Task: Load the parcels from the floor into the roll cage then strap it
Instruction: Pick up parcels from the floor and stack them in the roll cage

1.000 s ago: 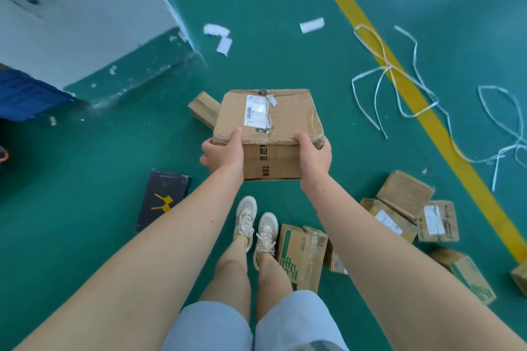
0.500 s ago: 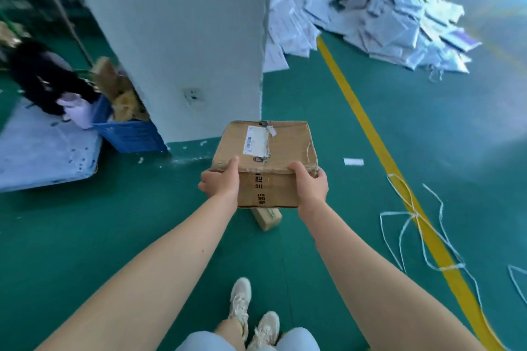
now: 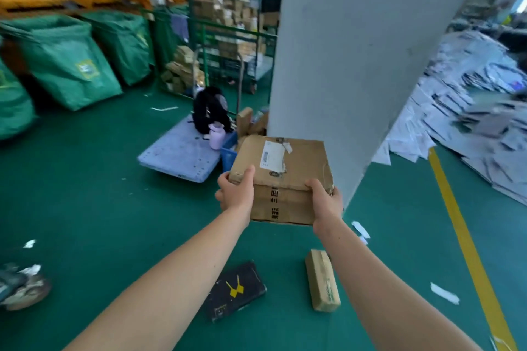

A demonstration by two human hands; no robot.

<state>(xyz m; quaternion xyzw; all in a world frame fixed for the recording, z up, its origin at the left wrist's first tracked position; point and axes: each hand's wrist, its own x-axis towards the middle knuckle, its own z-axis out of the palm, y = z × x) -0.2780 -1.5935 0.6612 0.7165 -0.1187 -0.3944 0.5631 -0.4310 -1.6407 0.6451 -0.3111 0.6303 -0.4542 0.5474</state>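
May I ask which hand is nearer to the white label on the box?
Left. The left hand grips the box at its near left corner, close to the label; the right hand grips the near right corner.

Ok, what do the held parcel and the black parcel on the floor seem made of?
Held parcel: brown cardboard, matte, with creased edges and a white paper label. Black parcel: matte black with a yellow mark, probably cardboard or a plastic mailer; the blur leaves it open.
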